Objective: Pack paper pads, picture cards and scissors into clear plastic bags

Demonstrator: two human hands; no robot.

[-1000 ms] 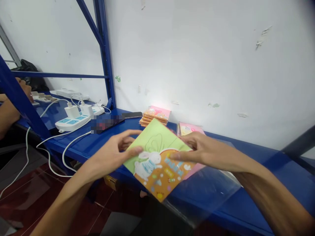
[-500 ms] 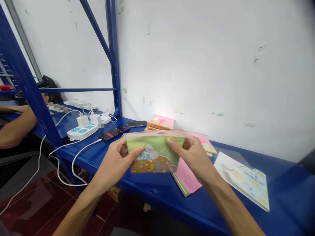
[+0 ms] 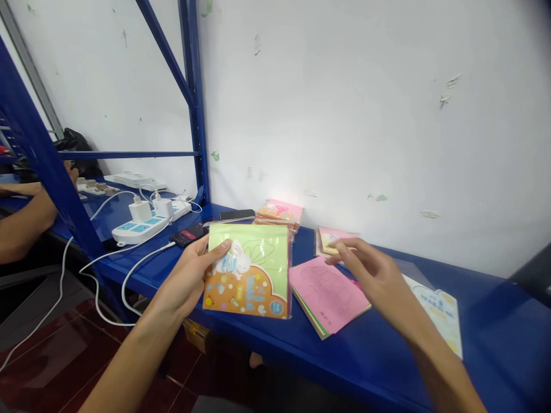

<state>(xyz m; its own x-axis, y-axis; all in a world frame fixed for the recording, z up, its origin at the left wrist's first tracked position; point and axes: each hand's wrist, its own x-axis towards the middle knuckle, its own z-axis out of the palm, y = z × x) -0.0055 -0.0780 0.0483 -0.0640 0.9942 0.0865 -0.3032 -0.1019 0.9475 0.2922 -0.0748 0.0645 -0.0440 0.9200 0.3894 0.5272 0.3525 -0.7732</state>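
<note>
Gripping the bagged booklet [image 3: 248, 269] at its nine-o'clock edge, the left hand [image 3: 187, 281] lays its thumb over the front and keeps it above the front of the table [image 3: 379, 361]. The right hand [image 3: 375, 275] is free and well apart, fingers loosely bent near the pink pad's [image 3: 330, 298] twelve-o'clock edge. From the booklet, the orange stack [image 3: 279, 214] sits at one o'clock, a phone [image 3: 189, 234] at ten, a white booklet [image 3: 439, 315] just past three.
</note>
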